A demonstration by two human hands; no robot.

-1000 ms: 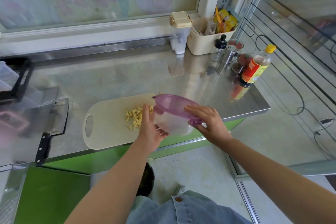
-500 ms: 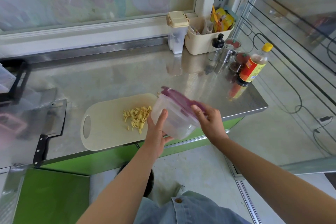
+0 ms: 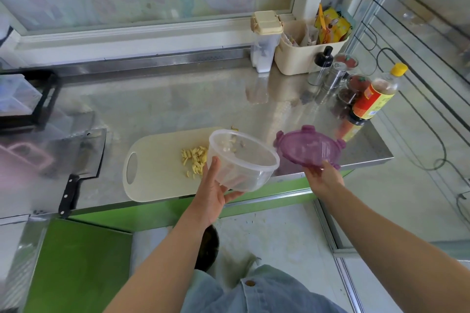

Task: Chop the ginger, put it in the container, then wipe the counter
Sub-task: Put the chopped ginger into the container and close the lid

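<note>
Both hands are gripping: left hand [image 3: 212, 195] the container [image 3: 244, 160], right hand [image 3: 323, 178] the lid [image 3: 309, 147]. Ginger [image 3: 194, 160] is lying just beyond the left hand.

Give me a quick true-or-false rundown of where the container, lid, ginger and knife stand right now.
1. The purple lid is off the container and held by the right hand. True.
2. The chopped ginger is already in the container. False: it lies in a pile on the cutting board.
3. The left hand holds the clear container above the counter edge. True.
4. The cleaver is in a hand. False: it lies on the counter, left of the cutting board.
</note>
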